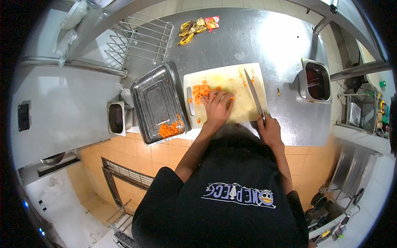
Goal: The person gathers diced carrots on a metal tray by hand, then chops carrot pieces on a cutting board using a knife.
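Note:
A white cutting board lies on the steel table in front of me. Sliced and chopped carrot is heaped on its left half, with small bits scattered towards the right. My left hand rests over the heap's right edge, fingers bent down around carrot pieces; what lies under the palm is hidden. My right hand is wrapped round the handle of a long kitchen knife at the board's right edge. The blade points away from me, its flat over the board, apart from my left hand.
Left of the board sits a dark metal baking tray, diced carrot in its near corner. Steel containers stand at the far left and right. Banana peels and a wire rack are at the back.

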Motion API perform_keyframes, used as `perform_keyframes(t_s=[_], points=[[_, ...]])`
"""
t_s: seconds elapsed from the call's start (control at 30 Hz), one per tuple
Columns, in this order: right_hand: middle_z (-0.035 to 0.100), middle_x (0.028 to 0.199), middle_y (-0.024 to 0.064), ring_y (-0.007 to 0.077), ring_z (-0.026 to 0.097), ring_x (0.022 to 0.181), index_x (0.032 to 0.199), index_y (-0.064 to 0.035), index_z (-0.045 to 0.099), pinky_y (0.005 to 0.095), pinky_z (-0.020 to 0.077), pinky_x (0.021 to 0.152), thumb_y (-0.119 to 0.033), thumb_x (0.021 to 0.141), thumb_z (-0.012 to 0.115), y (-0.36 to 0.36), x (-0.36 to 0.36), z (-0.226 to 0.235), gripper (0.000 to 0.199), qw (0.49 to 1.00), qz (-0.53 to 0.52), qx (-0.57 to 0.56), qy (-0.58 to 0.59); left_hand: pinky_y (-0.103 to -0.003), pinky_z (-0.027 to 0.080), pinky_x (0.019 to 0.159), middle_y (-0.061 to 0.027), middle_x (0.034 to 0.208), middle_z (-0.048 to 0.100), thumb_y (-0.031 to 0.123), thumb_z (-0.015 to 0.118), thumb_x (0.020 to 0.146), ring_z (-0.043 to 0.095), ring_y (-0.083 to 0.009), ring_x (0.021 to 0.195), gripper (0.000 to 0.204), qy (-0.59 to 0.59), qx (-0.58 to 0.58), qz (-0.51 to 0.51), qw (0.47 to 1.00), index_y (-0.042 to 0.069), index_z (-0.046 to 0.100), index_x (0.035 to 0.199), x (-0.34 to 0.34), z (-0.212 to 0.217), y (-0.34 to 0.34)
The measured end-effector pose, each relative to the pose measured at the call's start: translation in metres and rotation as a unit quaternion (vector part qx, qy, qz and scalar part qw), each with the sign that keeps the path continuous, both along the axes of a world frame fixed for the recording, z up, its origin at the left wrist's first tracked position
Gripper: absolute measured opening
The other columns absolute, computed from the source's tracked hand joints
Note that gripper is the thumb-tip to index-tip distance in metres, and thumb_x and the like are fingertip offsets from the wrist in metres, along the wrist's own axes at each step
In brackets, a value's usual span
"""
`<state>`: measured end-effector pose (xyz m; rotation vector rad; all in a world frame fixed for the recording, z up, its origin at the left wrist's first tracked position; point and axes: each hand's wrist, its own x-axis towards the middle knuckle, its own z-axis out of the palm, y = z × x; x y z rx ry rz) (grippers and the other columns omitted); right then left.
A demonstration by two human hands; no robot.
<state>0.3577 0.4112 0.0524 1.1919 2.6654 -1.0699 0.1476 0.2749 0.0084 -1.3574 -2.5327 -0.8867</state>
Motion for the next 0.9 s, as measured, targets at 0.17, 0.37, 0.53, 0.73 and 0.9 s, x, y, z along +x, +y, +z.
perform_keyframes(t_s=[0.17,0.37,0.53,0.73,0.9], points=[[0.073,0.094,0.0283,0.0513,0.069,0.091,0.113,-0.004,0.066,0.0602,0.0542,0.082,-0.04,0.107,0.054,-0.001,0.002,-0.002,0.039,1.0,0.017,0.017,0.014,-0.055,0.029,0.099,0.0022,0.116,0.072,0.021,0.081,0.085,0.057,-0.0259,0.119,0.023,0.003,-0.027,-0.038,0.999,0.022,0.079,0.107,-0.007,0.002,0.001],[0.073,0.096,0.0281,0.0486,0.071,0.093,0.119,-0.0045,0.067,0.0585,0.0556,0.082,-0.045,0.108,0.055,-0.004,-0.002,0.003,0.044,0.999,0.049,0.006,-0.022,-0.048,0.037,0.094,0.0021,0.11,0.071,0.021,0.08,0.085,0.058,-0.0263,0.114,0.015,-0.003,0.009,-0.038,0.999,0.019,0.08,0.1,-0.005,0.005,0.002],[0.073,0.098,0.0282,0.0471,0.07,0.093,0.117,-0.0038,0.068,0.0576,0.0563,0.083,-0.045,0.109,0.053,-0.006,-0.004,0.006,0.045,0.996,0.081,0.012,-0.027,-0.045,0.04,0.091,0.002,0.105,0.074,0.024,0.081,0.085,0.061,-0.0255,0.106,0.014,0.019,0.019,-0.033,0.999,0.018,0.081,0.099,-0.004,0.002,0.002],[0.072,0.095,0.0265,0.0467,0.07,0.093,0.115,-0.004,0.067,0.0578,0.0567,0.084,-0.045,0.109,0.053,-0.008,-0.004,0.006,0.044,0.993,0.102,0.023,-0.056,-0.044,0.04,0.095,0.0017,0.104,0.077,0.028,0.083,0.083,0.062,-0.0245,0.109,0.017,0.015,0.015,-0.012,1.0,0.019,0.082,0.097,-0.001,0.005,0.003],[0.072,0.093,0.0272,0.0493,0.07,0.09,0.11,-0.0032,0.068,0.0578,0.0551,0.081,-0.044,0.109,0.054,-0.011,-0.006,0.01,0.043,0.995,0.095,0.024,-0.013,-0.045,0.038,0.094,0.0018,0.102,0.077,0.03,0.084,0.082,0.062,-0.0237,0.109,0.018,0.022,0.009,-0.004,1.0,0.019,0.083,0.097,-0.001,0.002,0.005]])
